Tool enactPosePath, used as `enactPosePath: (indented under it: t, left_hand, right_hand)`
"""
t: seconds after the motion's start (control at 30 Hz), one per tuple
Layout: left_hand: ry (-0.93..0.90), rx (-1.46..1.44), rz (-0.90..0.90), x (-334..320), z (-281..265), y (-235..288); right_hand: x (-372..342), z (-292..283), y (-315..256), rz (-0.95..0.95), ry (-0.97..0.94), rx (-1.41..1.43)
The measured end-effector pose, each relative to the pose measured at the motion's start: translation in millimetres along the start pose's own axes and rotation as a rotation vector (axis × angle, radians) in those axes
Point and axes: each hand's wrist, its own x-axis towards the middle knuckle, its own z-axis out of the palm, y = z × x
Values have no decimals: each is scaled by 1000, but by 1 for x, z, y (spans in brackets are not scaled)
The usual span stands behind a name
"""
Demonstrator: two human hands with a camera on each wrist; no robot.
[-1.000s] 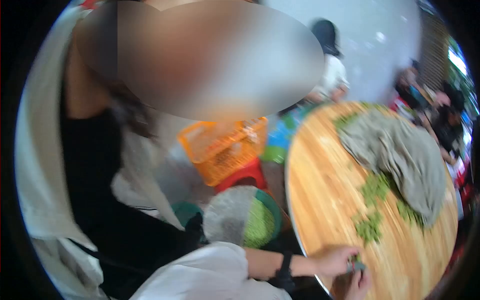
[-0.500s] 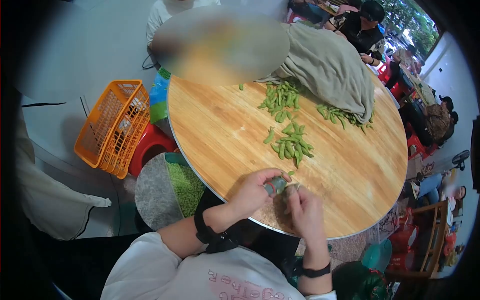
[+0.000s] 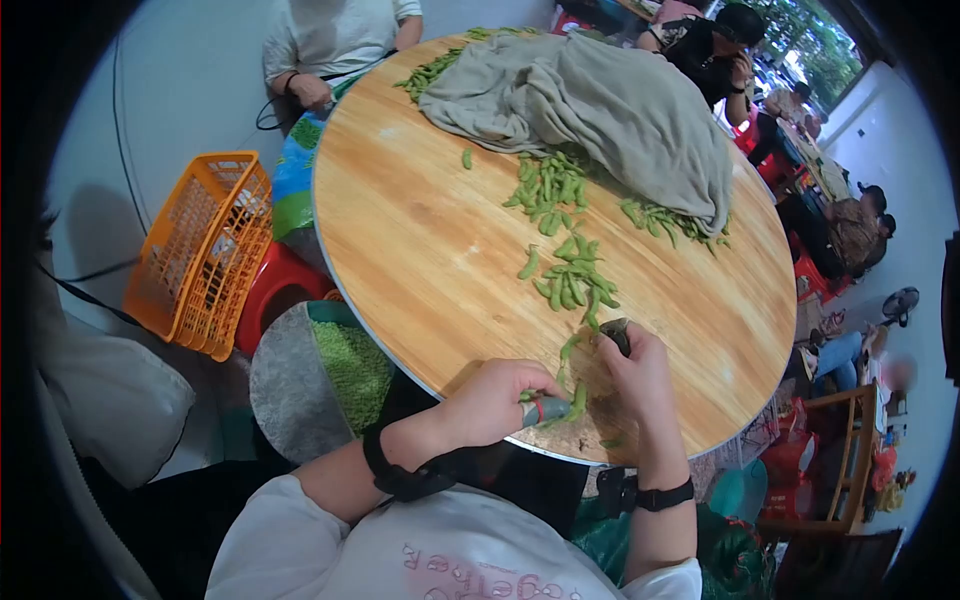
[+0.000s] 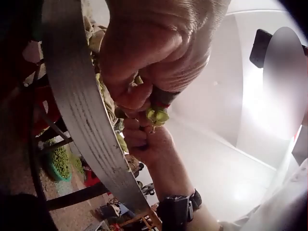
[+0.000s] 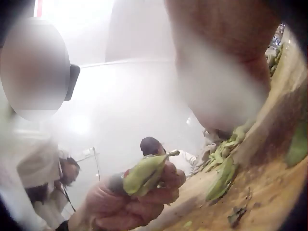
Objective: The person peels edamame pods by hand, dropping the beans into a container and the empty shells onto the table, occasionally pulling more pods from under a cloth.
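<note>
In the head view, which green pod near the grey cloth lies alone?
The single pod in front of the cloth, toward its left: it touches no other, whereas the piled pods to its right crowd together.

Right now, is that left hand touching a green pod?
Touching. The right wrist view shows the left hand gripping the pod, fingers curled against it.

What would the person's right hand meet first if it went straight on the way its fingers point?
Probably the cluster of green pods on the table, just ahead of the right hand; the hand's height above the wood is unclear.
</note>
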Motion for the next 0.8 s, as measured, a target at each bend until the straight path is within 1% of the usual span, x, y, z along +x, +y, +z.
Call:
enactPosePath:
  t: [0.03,0.07,0.1,0.13,0.17,0.2,0.23,0.27,0.3,0.33,0.37,0.43,0.47,0.5,0.57,0.6,0.63,0.7,0.73,0.8]
  left_hand:
    - [-13,106,87,1,0,1]
    - [-27,208,179,2,0,2]
    - [-45,193,188,3,1,1]
    - [-12,179,198,2,3,0]
    - [21,164,217,5,5,0]
    - [55,140,142,5,6,7]
    - [38,125,146,5,12,14]
    - [78,154,146,4,14,21]
    - [132,200,149,5,13,25]
    - [132,311,270,7,16,17]
    - [132,331,257,9,17,13]
    - [186,348,343,10,19,10]
    - [186,315,314,11,17,9]
    - [186,326,304,12,16,6]
    - [193,-284,36,16,16,-2]
    - [193,-397,-57,17,15,9]
    - [195,-392,-66,16,17,7]
    - [159,-762,-78,17,21,0]
    - [160,-756,-75,20,22,-3]
    - [206,-751,6,20,24,-8]
  right_hand:
    - [-4,-2,1,142,-64,280]
    - [-8,-6,1,155,-49,271]
    - [-14,-10,-5,220,-101,360]
    - [-21,-13,-6,291,-152,449]
    - [-26,-6,7,212,-113,513]
    - [-32,-11,4,222,-163,511]
    - [-37,-16,-3,229,-221,516]
    - [-44,-21,-9,237,-214,517]
    - [-48,-22,-18,257,-288,612]
    - [-50,-20,-23,273,-369,714]
    - [-53,-14,-22,268,-379,734]
    - [-57,-10,-20,271,-324,809]
    - [-58,-15,-22,324,-336,886]
    - [-59,-16,-21,324,-345,899]
    - [-59,-15,-20,293,-129,990]
    - [-59,-14,-19,251,-112,926]
    - [-61,-11,-19,256,-116,933]
    - [-64,-7,-19,181,-307,965]
    - [-67,-7,-18,233,-442,1015]
    - [-67,-3,-22,229,-429,1033]
